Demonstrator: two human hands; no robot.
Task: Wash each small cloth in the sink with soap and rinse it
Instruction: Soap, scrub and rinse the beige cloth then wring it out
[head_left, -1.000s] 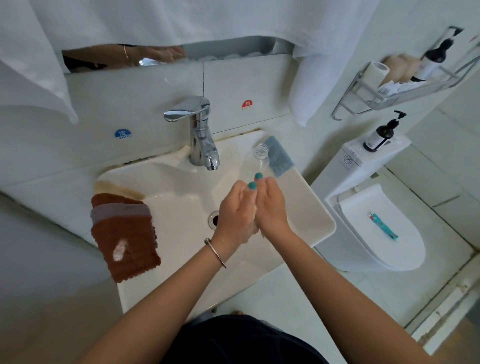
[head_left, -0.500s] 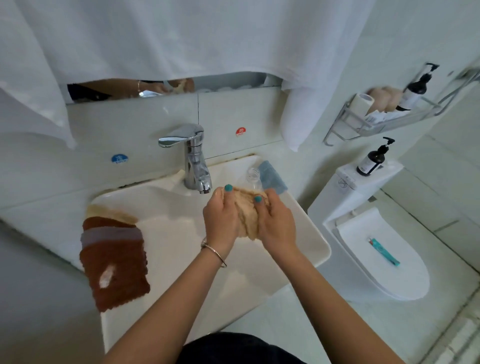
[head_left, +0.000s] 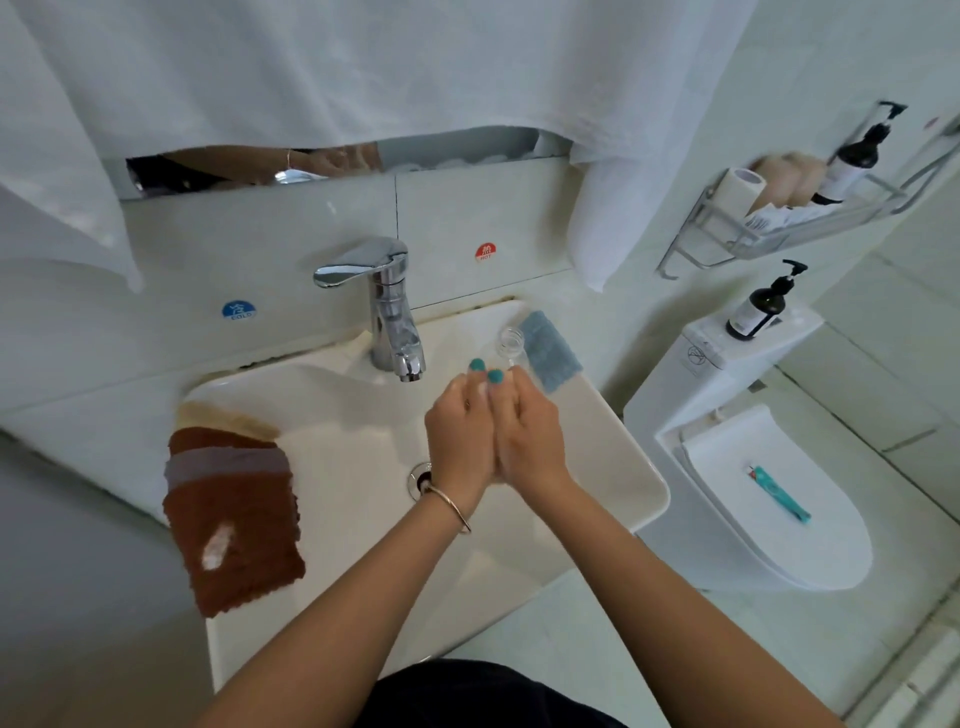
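1. Left hand and right hand are pressed together palm to palm over the sink, just right of the tap spout. Whether they clamp a cloth between them cannot be told: no fabric shows at the seam, and the fingers lie straight against each other rather than curled.
2. No water visibly runs from the spout.
3. Judgement: this looks like a rubbing or squeezing stroke. To do it well, keep the palms low over the basin, rub with even pressure along the whole seam, and open the tap before rinsing.
4. Other cloths wait: a blue cloth on the sink's far right rim, beside a small clear bottle; a brown cloth stack draped over the left rim, with a grey band across it and a white smear, possibly soap.
5. A pump bottle stands on the toilet tank, well apart.
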